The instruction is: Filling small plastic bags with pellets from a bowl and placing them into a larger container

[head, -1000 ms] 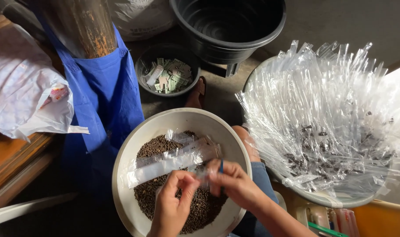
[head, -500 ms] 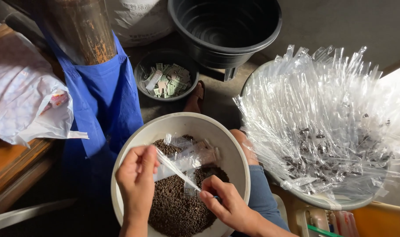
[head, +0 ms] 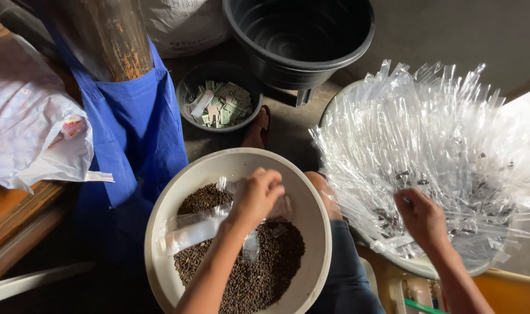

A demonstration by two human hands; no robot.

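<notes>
Half a second ago both hands worked over the white bowl [head: 160, 232] of dark peppercorns [head: 259, 273]; now the right hand [head: 422, 218] has left it for the heap of clear narrow bags [head: 428, 151] to the bowl's right, fingers curled into the plastic, though whether they grip a bag cannot be told. The left hand [head: 256, 197] has moved to the bowl's middle above the peppercorns, fingers closed on clear packets [head: 204, 227] that trail toward the bowl's left rim.

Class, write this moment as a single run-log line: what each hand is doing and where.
left hand: over cream bowl of dark peppercorns, holding clear sachets | right hand: reaching into heap of clear bags, grip unclear
</notes>
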